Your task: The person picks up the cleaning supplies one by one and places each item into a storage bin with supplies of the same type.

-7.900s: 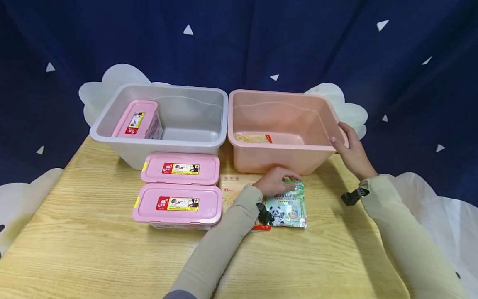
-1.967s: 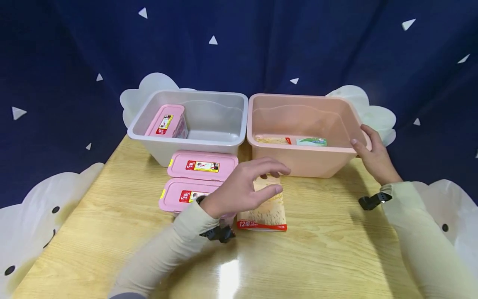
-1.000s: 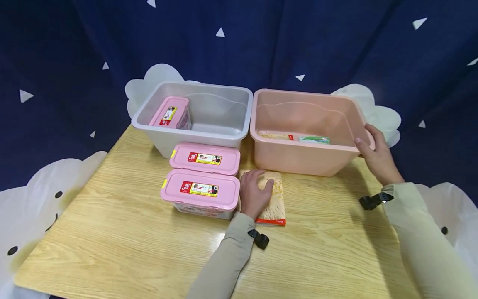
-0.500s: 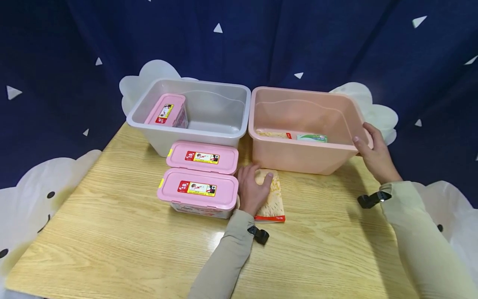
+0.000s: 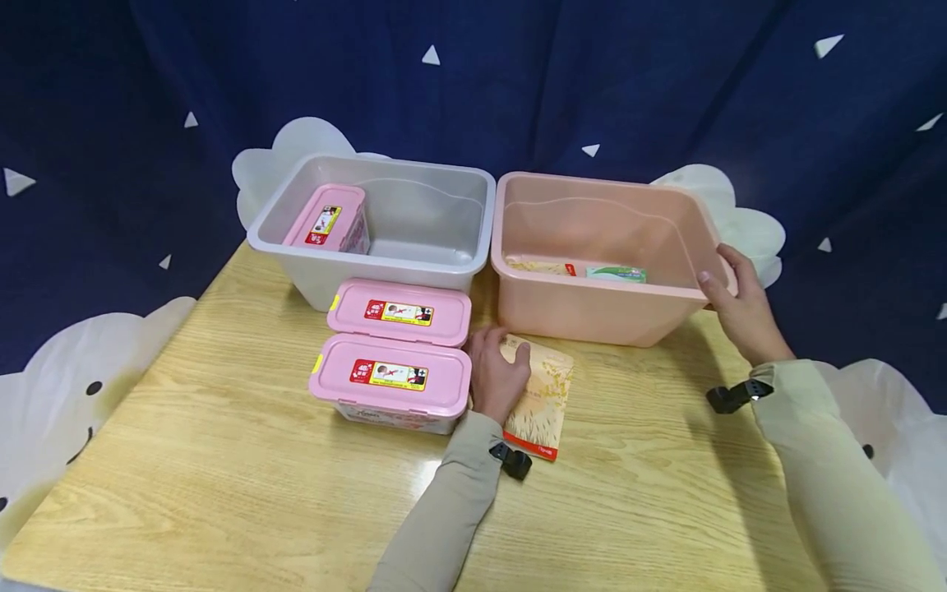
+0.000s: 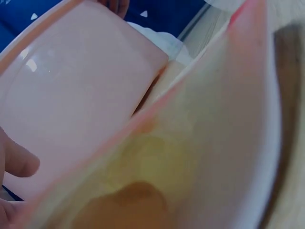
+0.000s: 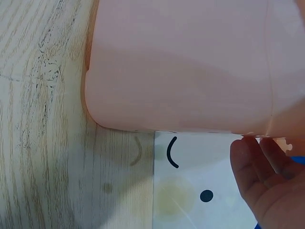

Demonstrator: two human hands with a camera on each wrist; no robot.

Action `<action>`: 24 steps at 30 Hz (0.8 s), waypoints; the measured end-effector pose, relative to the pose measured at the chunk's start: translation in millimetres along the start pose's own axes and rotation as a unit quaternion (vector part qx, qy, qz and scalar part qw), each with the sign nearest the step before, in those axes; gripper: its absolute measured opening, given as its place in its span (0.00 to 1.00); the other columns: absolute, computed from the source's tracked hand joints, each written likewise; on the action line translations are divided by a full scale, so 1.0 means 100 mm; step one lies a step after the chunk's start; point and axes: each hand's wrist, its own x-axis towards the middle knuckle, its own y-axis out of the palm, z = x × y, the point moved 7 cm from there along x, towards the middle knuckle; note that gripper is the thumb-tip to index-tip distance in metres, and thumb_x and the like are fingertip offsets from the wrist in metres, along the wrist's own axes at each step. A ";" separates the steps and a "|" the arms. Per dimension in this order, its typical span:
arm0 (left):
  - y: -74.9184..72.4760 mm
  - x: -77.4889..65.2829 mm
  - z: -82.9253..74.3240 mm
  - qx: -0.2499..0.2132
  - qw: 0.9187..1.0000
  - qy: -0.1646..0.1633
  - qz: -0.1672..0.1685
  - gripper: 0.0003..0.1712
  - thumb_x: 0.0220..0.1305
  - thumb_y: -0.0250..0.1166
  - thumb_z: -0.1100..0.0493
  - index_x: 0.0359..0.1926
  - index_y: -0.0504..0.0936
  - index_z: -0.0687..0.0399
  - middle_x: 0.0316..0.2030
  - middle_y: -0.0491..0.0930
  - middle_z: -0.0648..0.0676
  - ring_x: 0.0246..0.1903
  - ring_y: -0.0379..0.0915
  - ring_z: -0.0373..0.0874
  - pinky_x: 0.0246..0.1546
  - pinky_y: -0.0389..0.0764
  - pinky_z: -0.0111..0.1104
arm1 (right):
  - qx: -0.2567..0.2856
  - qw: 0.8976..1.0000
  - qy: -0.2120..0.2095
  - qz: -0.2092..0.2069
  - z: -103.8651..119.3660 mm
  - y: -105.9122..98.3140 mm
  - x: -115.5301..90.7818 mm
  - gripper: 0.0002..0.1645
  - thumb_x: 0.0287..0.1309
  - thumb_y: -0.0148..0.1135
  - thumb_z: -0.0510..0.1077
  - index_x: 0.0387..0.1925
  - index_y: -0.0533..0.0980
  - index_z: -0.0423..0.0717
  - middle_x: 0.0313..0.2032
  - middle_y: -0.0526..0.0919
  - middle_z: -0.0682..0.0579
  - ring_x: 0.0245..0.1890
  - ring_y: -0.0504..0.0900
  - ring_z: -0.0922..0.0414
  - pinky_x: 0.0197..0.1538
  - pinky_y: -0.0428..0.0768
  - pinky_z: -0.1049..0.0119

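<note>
My left hand [image 5: 499, 374] grips a flat beige packet [image 5: 543, 395] with a wheat print and red band, just right of the pink-lidded boxes. The packet's left part is hidden under the hand. In the left wrist view, the packet [image 6: 209, 114] stands tilted close to the camera, with fingers [image 6: 19, 157] at the left. My right hand [image 5: 747, 308] holds the right rim of a pink bin [image 5: 577, 308], thumb on the inside. Its fingers [image 7: 252, 162] lie at the bin's outer edge in the right wrist view.
Two pink-lidded boxes, the rear one [image 5: 444, 314] and the front one [image 5: 444, 380], stand left of my left hand. Behind them a grey bin [image 5: 370, 267] holds another pink-lidded box [image 5: 351, 197]. Inside the pink bin lie a beige packet [image 5: 543, 267] and a green packet [image 5: 617, 274].
The green packet went from the table into the pink bin. My left hand came down onto the beige packet, which has now turned and tilted. The right hand stays on the bin's rim.
</note>
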 end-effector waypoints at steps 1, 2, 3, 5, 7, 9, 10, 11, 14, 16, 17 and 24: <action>0.00 0.00 0.01 0.002 1.000 -0.004 -0.002 0.21 0.56 0.68 0.55 0.49 0.82 0.62 0.54 0.77 0.61 0.57 0.72 0.54 0.61 0.71 0.43 | 0.002 1.000 0.000 0.000 -0.01 0.00 0.00 0.41 0.72 0.48 0.55 0.79 0.45 0.56 0.72 0.54 0.34 0.46 0.68 0.76 0.40 0.73 0.86; 0.00 0.00 0.01 0.003 1.000 -0.007 -0.002 0.20 0.56 0.67 0.55 0.49 0.82 0.62 0.52 0.78 0.60 0.56 0.72 0.54 0.60 0.71 0.43 | 0.004 1.000 -0.001 0.000 -0.01 0.00 0.01 0.41 0.72 0.48 0.54 0.79 0.45 0.55 0.72 0.54 0.34 0.46 0.68 0.75 0.40 0.74 0.86; 0.00 0.00 0.02 0.004 1.000 -0.010 -0.002 0.20 0.57 0.67 0.55 0.49 0.82 0.62 0.51 0.78 0.60 0.56 0.72 0.54 0.59 0.72 0.42 | 0.007 1.000 -0.002 0.000 -0.01 0.00 0.01 0.41 0.73 0.48 0.53 0.79 0.45 0.55 0.73 0.53 0.33 0.46 0.68 0.75 0.40 0.74 0.86; 0.00 0.01 0.03 0.003 1.000 -0.016 -0.001 0.20 0.57 0.67 0.55 0.49 0.82 0.62 0.50 0.79 0.60 0.54 0.73 0.53 0.58 0.72 0.42 | 0.009 1.000 -0.004 -0.001 -0.02 0.00 0.02 0.41 0.73 0.48 0.53 0.79 0.45 0.54 0.73 0.53 0.33 0.46 0.68 0.76 0.40 0.74 0.86; 0.01 0.01 0.04 0.001 1.000 -0.021 0.001 0.21 0.58 0.66 0.55 0.49 0.82 0.62 0.49 0.79 0.60 0.54 0.74 0.54 0.58 0.73 0.42 | 0.012 1.000 -0.006 -0.003 -0.02 0.00 0.02 0.41 0.73 0.48 0.52 0.79 0.45 0.53 0.73 0.53 0.34 0.46 0.68 0.76 0.40 0.74 0.86; 0.02 0.02 0.05 0.004 1.000 -0.026 0.003 0.21 0.58 0.66 0.54 0.50 0.81 0.61 0.49 0.80 0.60 0.53 0.75 0.54 0.57 0.73 0.43 | 0.011 1.000 -0.006 -0.005 -0.02 0.00 0.02 0.41 0.73 0.49 0.52 0.79 0.45 0.52 0.73 0.53 0.34 0.46 0.68 0.76 0.40 0.75 0.85; 0.02 0.02 0.06 0.006 1.000 -0.030 0.004 0.21 0.58 0.66 0.54 0.50 0.81 0.61 0.49 0.81 0.60 0.53 0.75 0.54 0.58 0.73 0.43 | 0.012 1.000 -0.006 -0.006 -0.02 0.00 0.02 0.41 0.73 0.49 0.52 0.79 0.45 0.51 0.73 0.53 0.34 0.46 0.68 0.76 0.40 0.75 0.85; 0.02 0.03 0.06 0.011 0.999 -0.034 0.007 0.21 0.59 0.66 0.53 0.50 0.81 0.61 0.49 0.81 0.60 0.53 0.75 0.54 0.58 0.73 0.43 | 0.012 1.000 -0.005 -0.006 -0.02 0.00 0.02 0.41 0.73 0.48 0.52 0.79 0.45 0.51 0.73 0.53 0.34 0.46 0.68 0.76 0.40 0.75 0.85; 0.04 0.04 0.07 0.023 0.999 -0.038 0.010 0.21 0.59 0.65 0.53 0.50 0.81 0.60 0.49 0.81 0.60 0.53 0.75 0.55 0.58 0.73 0.43 | 0.008 1.000 -0.002 -0.005 -0.03 0.00 0.01 0.41 0.73 0.48 0.53 0.79 0.45 0.52 0.74 0.52 0.34 0.46 0.68 0.76 0.40 0.75 0.85; 0.06 0.04 0.07 0.032 0.999 -0.038 0.011 0.22 0.59 0.65 0.53 0.50 0.82 0.60 0.49 0.81 0.61 0.54 0.74 0.56 0.58 0.71 0.44 | 0.008 1.000 -0.002 -0.004 -0.03 0.00 0.02 0.40 0.73 0.48 0.53 0.79 0.45 0.52 0.74 0.52 0.34 0.46 0.68 0.76 0.40 0.75 0.85; 0.06 0.05 0.06 0.038 0.999 -0.036 0.011 0.22 0.58 0.66 0.53 0.51 0.82 0.61 0.49 0.80 0.61 0.54 0.73 0.57 0.58 0.71 0.44 | 0.009 1.000 -0.002 -0.004 -0.03 0.01 0.02 0.40 0.73 0.48 0.53 0.79 0.45 0.52 0.74 0.52 0.34 0.46 0.68 0.76 0.40 0.75 0.85; 0.13 0.04 0.11 0.099 0.994 -0.048 0.026 0.30 0.53 0.72 0.54 0.59 0.78 0.52 0.53 0.76 0.59 0.58 0.69 0.54 0.59 0.70 0.42 | 0.010 1.000 -0.002 -0.006 0.00 0.01 0.01 0.41 0.73 0.48 0.52 0.79 0.45 0.52 0.73 0.53 0.34 0.45 0.68 0.76 0.40 0.75 0.85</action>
